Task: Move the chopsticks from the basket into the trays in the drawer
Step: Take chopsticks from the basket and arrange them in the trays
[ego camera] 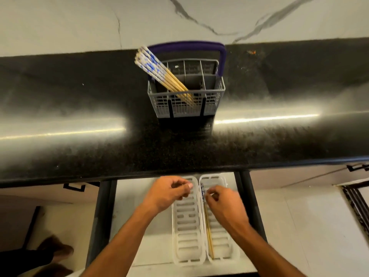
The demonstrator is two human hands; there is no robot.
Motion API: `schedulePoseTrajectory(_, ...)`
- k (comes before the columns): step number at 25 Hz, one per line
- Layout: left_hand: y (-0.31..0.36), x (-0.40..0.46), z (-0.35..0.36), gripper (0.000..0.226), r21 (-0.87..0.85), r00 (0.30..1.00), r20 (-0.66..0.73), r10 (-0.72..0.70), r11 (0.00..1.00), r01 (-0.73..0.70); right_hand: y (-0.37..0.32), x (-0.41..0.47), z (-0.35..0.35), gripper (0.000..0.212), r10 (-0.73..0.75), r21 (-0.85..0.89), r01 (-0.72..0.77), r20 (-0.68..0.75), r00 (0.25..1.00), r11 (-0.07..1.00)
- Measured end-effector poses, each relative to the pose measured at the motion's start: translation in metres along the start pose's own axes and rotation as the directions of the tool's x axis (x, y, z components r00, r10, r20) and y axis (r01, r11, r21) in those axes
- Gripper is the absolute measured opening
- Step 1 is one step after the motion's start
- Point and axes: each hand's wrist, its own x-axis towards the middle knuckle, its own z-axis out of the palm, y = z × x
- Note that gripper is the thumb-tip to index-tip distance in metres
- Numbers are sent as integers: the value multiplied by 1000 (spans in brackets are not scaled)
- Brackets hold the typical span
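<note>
Drawer (139, 188) back end hidden under counter (79, 148) lip. R hand (224, 204) covers part of the chopstick (208, 234) in right tray (229, 248), fingers curled, pinch unclear. L hand (169, 193) curled over left tray (187, 236), holding nothing visible. Basket (186, 90) w/ chopsticks bundle (159, 71) on counter behind drawer, open counter either side.

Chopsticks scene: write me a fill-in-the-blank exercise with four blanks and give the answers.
1. The bundle of chopsticks leans in a grey basket with a ____ handle.
2. The basket stands on the ____ countertop.
3. The open drawer holds ____ white trays.
4. A chopstick lies in the ____ tray, while the left tray holds none.

Answers: purple; black; two; right
</note>
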Motion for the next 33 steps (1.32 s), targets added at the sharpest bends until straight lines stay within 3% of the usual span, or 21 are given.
schedulePoseTrajectory(3,58,-6,-41,10,-64,982,-97,160,984,-167,-67,6,-63,7,-277,34,299,-290,916,954)
schedulePoseTrajectory(6,116,-3,-84,7,-112,917,-270,294,936,-333,-127,21,-105,12,-445,52,513,-429,786,857)
schedulePoseTrajectory(10,165,23,-126,6,-204,792,-555,254,882,-425,-187,56,-122,13,-530,-26,585,-456,715,811)
schedulePoseTrajectory(13,180,49,-148,14,-31,635,-730,252,916,-399,-223,81,-118,18,-560,-83,590,-443,700,803)
schedulePoseTrajectory(16,184,64,-156,31,187,483,-796,364,908,-375,-244,103,-110,21,-567,-133,562,-367,737,816)
schedulePoseTrajectory(21,178,70,-136,33,207,454,-777,435,859,-469,-247,132,-94,23,-523,-210,479,-317,791,852)
schedulePoseTrajectory(33,183,82,-128,20,-14,488,-839,240,888,-460,-245,143,-87,23,-538,-231,486,-342,771,843)
